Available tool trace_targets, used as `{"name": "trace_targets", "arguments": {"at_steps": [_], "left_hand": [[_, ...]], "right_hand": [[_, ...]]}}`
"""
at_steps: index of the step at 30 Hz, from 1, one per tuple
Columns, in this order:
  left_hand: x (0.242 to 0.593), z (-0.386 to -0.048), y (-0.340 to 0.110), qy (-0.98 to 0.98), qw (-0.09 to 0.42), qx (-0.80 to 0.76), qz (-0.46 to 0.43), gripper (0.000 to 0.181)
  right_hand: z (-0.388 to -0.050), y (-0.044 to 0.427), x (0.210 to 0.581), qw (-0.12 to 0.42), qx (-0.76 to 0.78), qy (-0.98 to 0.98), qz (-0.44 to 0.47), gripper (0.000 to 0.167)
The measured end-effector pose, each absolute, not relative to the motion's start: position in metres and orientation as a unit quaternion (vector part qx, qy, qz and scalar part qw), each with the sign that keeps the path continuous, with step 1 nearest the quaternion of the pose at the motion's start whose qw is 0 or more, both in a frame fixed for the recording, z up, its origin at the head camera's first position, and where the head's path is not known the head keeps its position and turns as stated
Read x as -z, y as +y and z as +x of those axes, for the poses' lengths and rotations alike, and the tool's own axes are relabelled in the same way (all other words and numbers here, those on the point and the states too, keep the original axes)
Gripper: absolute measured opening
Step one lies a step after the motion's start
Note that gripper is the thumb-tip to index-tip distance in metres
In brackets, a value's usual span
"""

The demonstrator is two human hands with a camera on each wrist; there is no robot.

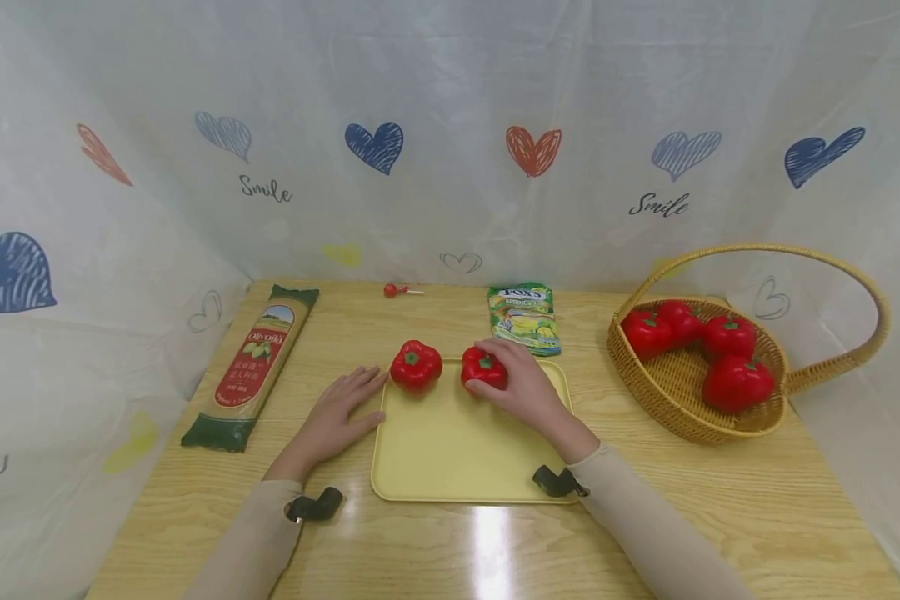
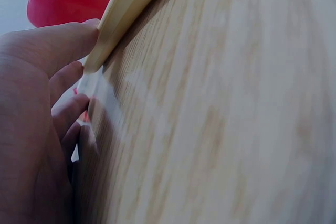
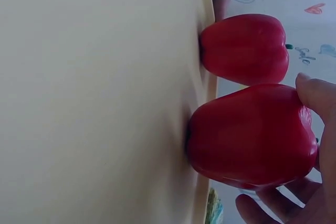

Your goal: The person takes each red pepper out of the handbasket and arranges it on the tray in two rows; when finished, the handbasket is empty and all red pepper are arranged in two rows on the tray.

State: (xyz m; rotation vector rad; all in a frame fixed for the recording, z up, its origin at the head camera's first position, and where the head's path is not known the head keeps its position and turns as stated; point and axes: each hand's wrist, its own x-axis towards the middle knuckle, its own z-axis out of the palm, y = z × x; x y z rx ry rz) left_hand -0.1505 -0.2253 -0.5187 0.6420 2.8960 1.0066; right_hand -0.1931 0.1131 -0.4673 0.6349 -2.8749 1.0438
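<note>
On the yellow tray (image 1: 457, 450) two red bell peppers stand upright near its far edge. My right hand (image 1: 521, 387) grips the right pepper (image 1: 483, 367), thumb and fingers curled round its top; in the right wrist view this pepper (image 3: 252, 135) rests on the tray, with the other pepper (image 3: 244, 48) beyond it. The left pepper (image 1: 416, 367) sits at the tray's far left corner, untouched. My left hand (image 1: 337, 421) lies with fingers spread at the tray's left edge; in the left wrist view the thumb of this hand (image 2: 37, 77) touches the tray rim (image 2: 118, 19).
At the right stands a wicker basket (image 1: 663, 400) with several red peppers inside and a tall handle. Behind the tray lies a green candy bag (image 1: 525, 321), and left of that a red lollipop (image 1: 392, 290). A pasta package (image 1: 251, 367) lies at the left.
</note>
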Motion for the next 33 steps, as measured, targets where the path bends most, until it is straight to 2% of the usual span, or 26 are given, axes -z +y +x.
{"name": "trace_targets", "arguments": {"at_steps": [26, 33], "left_hand": [[0.5152, -0.1498, -0.2252, 0.926, 0.017, -0.324, 0.194, 0.065], [0.5158, -0.1493, -0.2247, 0.922, 0.003, -0.331, 0.199, 0.064]], "right_hand": [[-0.1905, 0.1167, 0.4629, 0.024, -0.332, -0.918, 0.216, 0.063], [-0.1881, 0.1211, 0.4612, 0.03, -0.337, -0.917, 0.211, 0.063]]}}
